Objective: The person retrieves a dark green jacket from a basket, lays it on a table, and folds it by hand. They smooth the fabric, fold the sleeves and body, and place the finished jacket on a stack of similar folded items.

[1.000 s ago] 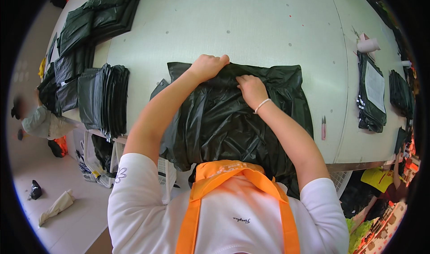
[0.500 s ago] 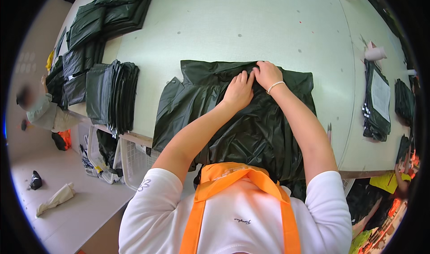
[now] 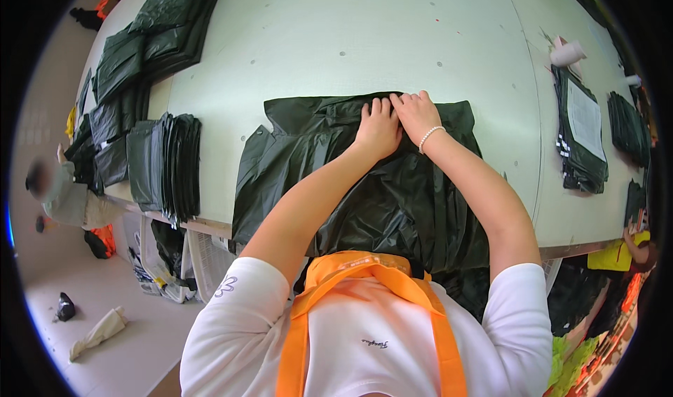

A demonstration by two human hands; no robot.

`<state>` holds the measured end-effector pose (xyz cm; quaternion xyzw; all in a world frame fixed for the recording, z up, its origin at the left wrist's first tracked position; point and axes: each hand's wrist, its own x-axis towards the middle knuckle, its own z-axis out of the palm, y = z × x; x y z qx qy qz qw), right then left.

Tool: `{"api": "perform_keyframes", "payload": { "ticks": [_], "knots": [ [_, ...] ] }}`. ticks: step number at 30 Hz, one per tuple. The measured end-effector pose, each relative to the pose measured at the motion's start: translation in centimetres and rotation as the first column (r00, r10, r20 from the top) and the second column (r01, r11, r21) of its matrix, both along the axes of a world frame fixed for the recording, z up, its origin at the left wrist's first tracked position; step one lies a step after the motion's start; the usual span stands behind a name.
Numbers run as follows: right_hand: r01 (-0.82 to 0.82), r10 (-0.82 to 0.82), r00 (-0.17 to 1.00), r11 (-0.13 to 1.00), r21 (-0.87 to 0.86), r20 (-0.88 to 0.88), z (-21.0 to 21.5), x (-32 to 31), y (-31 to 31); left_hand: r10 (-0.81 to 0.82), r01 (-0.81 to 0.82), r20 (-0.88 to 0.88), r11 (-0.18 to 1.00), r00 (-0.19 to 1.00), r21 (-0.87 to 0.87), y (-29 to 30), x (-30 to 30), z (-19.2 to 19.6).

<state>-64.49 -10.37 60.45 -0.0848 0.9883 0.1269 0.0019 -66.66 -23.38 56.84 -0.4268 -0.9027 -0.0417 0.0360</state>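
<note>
A glossy dark green garment [image 3: 392, 187] lies spread before me, its upper part on the table and its lower folds hanging down against my waist. Along its far edge, near the middle, a strip of cloth is folded over. My left hand [image 3: 380, 127] presses its bent fingers onto that fold from the near side, gripping the cloth. Touching it on the right, my right hand [image 3: 418, 119], with a beaded bracelet on the wrist, has its fingers curled over the far edge and closed on the fabric. The fingertips are partly hidden in the folds.
A stack of folded dark garments [image 3: 165, 162] stands at the table's left edge, with larger piles [image 3: 168, 29] beyond it. On the right lie a dark bundle with a paper sheet [image 3: 585, 120] and a white cup [image 3: 566, 53]. Another person [image 3: 63, 194] works at far left.
My hands have shifted slightly rightward along the garment's far edge, still gripping the fold. The whole scene sits a little further left in the picture.
</note>
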Motion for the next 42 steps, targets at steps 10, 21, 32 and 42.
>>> {"api": "perform_keyframes", "payload": {
  "ticks": [10, 21, 32, 42],
  "knots": [
    [0.181, -0.322, 0.940, 0.747, -0.640, -0.110, -1.0, 2.6, 4.7, 0.122, -0.142, 0.280, 0.988, 0.952, 0.053, 2.3, 0.2, 1.3],
    [0.142, -0.338, 0.937, 0.602, -0.786, -0.090, -3.6, 3.7, 5.4, 0.104, -0.148, 0.216, 0.969, 0.971, 0.199, 2.8, 1.0, 0.4],
    [0.071, -0.360, 0.916, 0.579, -0.812, -0.176, -1.9, 3.9, 5.4, 0.166, -0.426, 0.609, 0.849, 0.776, 0.311, 5.0, 0.5, 1.7],
    [0.060, -0.316, 0.928, 0.651, -0.757, -0.199, -1.5, 4.8, 6.6, 0.126, -0.258, 0.352, 0.898, 0.927, 0.358, 3.8, -0.4, 3.0]
  ]
}}
